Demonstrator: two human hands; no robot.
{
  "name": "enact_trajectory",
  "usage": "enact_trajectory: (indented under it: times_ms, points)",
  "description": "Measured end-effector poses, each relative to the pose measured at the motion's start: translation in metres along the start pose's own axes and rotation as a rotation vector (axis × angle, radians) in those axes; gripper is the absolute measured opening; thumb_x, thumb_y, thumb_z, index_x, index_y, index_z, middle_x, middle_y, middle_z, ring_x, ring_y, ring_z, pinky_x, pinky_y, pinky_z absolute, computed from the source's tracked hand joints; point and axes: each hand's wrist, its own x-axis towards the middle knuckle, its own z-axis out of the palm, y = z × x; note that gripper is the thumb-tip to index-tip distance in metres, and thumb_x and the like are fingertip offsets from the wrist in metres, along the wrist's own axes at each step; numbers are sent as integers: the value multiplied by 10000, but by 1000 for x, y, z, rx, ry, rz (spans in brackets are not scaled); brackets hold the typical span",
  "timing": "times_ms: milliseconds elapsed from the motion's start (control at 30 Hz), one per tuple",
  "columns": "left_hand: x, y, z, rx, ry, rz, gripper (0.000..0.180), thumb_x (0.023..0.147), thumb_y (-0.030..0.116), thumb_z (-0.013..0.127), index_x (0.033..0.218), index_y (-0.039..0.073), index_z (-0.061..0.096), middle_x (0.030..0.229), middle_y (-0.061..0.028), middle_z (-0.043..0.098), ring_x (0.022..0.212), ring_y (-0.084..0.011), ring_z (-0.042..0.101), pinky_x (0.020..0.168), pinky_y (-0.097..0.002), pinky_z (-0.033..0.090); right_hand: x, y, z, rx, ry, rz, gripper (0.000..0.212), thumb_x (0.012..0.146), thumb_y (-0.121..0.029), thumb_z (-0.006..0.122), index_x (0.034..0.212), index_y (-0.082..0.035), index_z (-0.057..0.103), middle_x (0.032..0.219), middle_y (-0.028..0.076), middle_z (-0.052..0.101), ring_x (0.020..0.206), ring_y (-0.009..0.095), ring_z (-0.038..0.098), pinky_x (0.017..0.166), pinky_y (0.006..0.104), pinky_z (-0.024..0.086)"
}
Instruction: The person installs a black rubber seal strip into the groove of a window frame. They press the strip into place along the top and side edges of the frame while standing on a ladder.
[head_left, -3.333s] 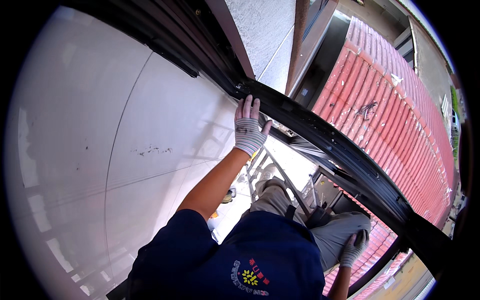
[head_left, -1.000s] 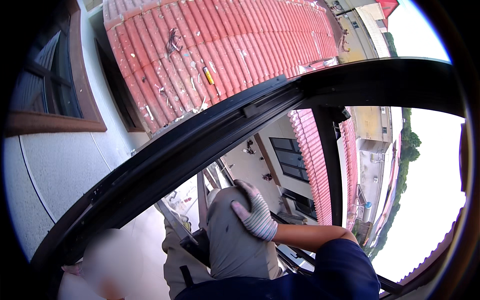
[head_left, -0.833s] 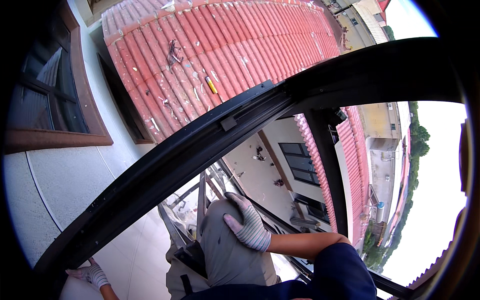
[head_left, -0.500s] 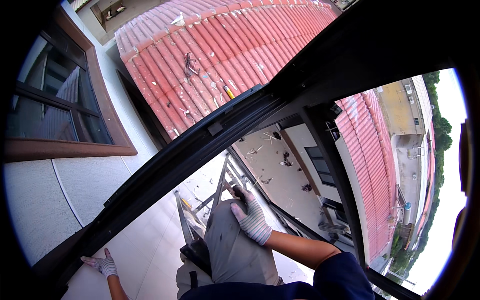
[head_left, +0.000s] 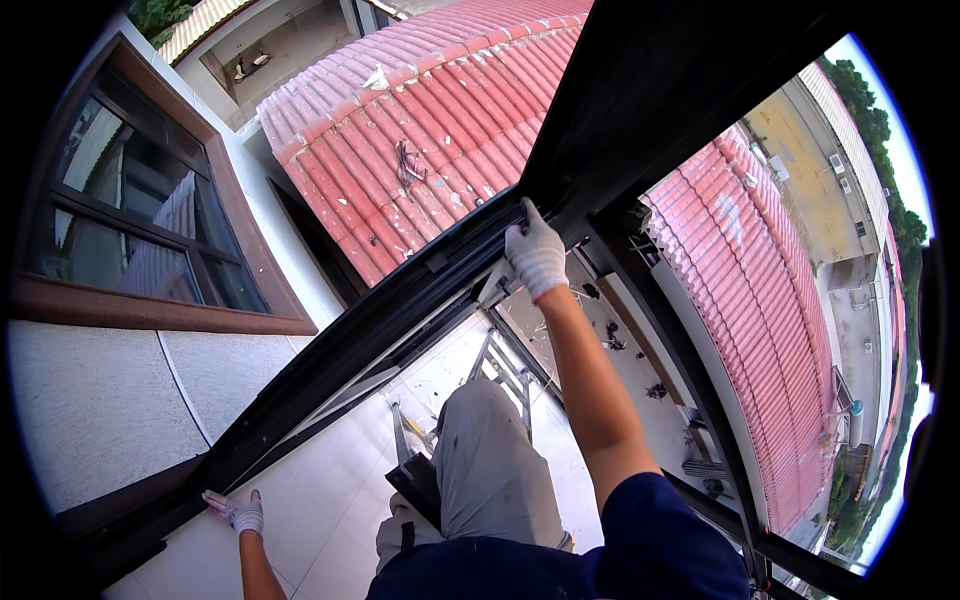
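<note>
A long black metal frame [head_left: 380, 315] runs diagonally across in front of me and meets a broad black upright [head_left: 620, 90]. My right hand [head_left: 538, 258], in a pale striped knit glove, grips the frame near that corner. One finger points up along the metal; the others are curled and partly hidden. Low at the left, my left hand [head_left: 240, 512], in a similar glove, reaches to the frame's lower end with its fingers stretched out and thumb apart. It holds nothing. My grey-trousered knee [head_left: 488, 440] is raised between my arms.
Below me, a metal stepladder [head_left: 505, 365] stands on pale floor tiles [head_left: 330, 510]. Beyond the frame is a red ridged roof [head_left: 440, 130], with a brown-framed window [head_left: 150, 220] at the left. Debris [head_left: 613, 338] litters a lower floor at the right.
My right hand has left my knee and a dark object there, moving up and forward onto the black frame. My left hand stays at the frame's lower end. The view has shifted.
</note>
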Motion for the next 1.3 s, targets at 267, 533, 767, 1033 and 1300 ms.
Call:
enact_trajectory:
  times_ms: [267,533,767,1033,1300]
  points:
    - [-2,3,6,-248,157,72,1274,780,403,825,1572,-21,-78,1661,-224,-52,1535,-382,96,1258,-416,179,21,20,-4,-37,-124,-73,596,871,-309,519,1417,-71,524,1107,268,689,1057,412,663,915,443,524]
    - [-49,24,-4,-538,506,307,951,886,238,684,1575,-43,93,1646,-256,94,1524,-397,155,1252,-480,165,-224,144,-20,-320,-101,-4,599,899,-292,578,1443,-74,455,1264,239,587,1207,400,564,1027,458,457]
    - [-100,73,-79,-674,479,871,902,873,244,689,1599,86,179,1658,-169,191,1530,-390,166,1215,-583,142,-437,269,-22,-415,-216,507,634,971,-424,500,1469,-38,428,1357,281,540,1223,424,571,1049,468,457]
    - [-89,161,-122,-529,341,1602,842,840,209,719,1549,27,302,1592,-243,286,1465,-459,260,1213,-534,230,-569,237,6,-91,-120,529,539,1000,-448,460,1335,-33,539,1277,234,606,1166,393,597,1018,475,462]
    - [-66,339,-188,-961,-1078,1129,721,998,290,635,1595,189,244,1042,1,636,897,-108,582,871,-290,457,-611,245,35,-180,108,465,504,1005,-464,458,1244,-39,586,1154,200,647,1100,372,619,979,465,468]
